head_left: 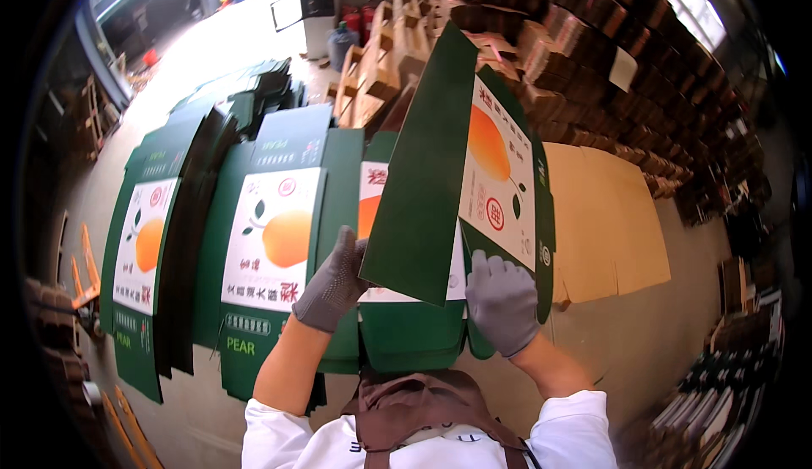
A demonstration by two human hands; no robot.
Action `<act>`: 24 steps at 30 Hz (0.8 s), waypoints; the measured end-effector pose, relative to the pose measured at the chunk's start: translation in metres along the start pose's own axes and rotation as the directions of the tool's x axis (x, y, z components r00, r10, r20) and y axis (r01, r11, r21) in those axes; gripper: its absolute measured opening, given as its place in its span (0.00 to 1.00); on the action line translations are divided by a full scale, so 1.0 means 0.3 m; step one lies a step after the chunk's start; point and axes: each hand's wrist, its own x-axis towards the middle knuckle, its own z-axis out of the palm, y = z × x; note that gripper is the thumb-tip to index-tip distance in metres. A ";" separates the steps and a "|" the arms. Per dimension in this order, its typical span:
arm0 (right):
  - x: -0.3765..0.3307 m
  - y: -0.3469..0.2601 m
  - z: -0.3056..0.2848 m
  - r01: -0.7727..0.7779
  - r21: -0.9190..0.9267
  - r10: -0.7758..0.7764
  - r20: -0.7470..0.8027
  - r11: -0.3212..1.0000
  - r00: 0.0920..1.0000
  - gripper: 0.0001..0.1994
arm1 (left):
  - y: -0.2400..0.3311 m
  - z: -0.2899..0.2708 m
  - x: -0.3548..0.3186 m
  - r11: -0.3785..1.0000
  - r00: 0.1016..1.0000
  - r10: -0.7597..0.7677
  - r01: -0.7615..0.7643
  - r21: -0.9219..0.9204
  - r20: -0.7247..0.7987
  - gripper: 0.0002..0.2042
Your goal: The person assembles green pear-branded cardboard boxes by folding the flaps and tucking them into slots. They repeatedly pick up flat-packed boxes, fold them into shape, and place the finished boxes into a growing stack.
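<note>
While both forearms come up from the lower edge of the head view, I see the left hand [334, 281] in a grey knit glove pinching the lower left edge of a dark green printed cardboard carton blank [423, 181], thumb over the rim. The right hand [502, 301], gloved alike, lies with fingers curled on the lower right panel of the same blank, pressing and gripping it. I judge the blank is held half-folded and tilted upright so that its creases can bend: one plain green panel faces me, the adjoining white panel bears an orange fruit picture.

Directly beneath the held blank lies a flat stack of identical green carton blanks [271, 241], smooth and glossy, with sharp die-cut flaps. Left of that stack runs a second row of flat green blanks [144, 249], fanned and overlapping. Right of the held blank rests a plain brown corrugated sheet [605, 224], matt and unprinted. Beyond it rise piled brown cardboard stacks [592, 38], ragged at their edges. A brown apron [423, 414] over white sleeves shows below.
</note>
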 end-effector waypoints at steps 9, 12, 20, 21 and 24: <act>-0.004 -0.149 0.634 -0.544 0.465 -0.112 0.822 0.698 0.559 0.20 | -0.348 -0.355 -0.438 0.882 0.738 -0.123 0.387 0.268 -0.663 0.09; 0.248 0.040 0.951 -0.741 0.458 0.201 0.768 0.491 0.608 0.19 | -0.361 -0.287 -0.516 0.850 0.728 -0.106 0.420 0.318 -0.678 0.11; 0.760 0.074 1.438 -0.600 0.203 0.366 0.630 0.774 0.685 0.31 | -0.303 -0.147 -0.675 0.706 0.674 -0.068 0.554 0.442 -0.736 0.13; 0.770 0.085 1.473 -0.579 0.198 0.335 0.651 0.791 0.681 0.31 | -0.294 -0.135 -0.676 0.698 0.673 -0.057 0.555 0.452 -0.738 0.13; 0.834 0.157 1.543 -0.583 0.293 0.158 0.784 0.758 0.600 0.30 | -0.275 -0.128 -0.652 0.660 0.646 -0.077 0.604 0.447 -0.760 0.13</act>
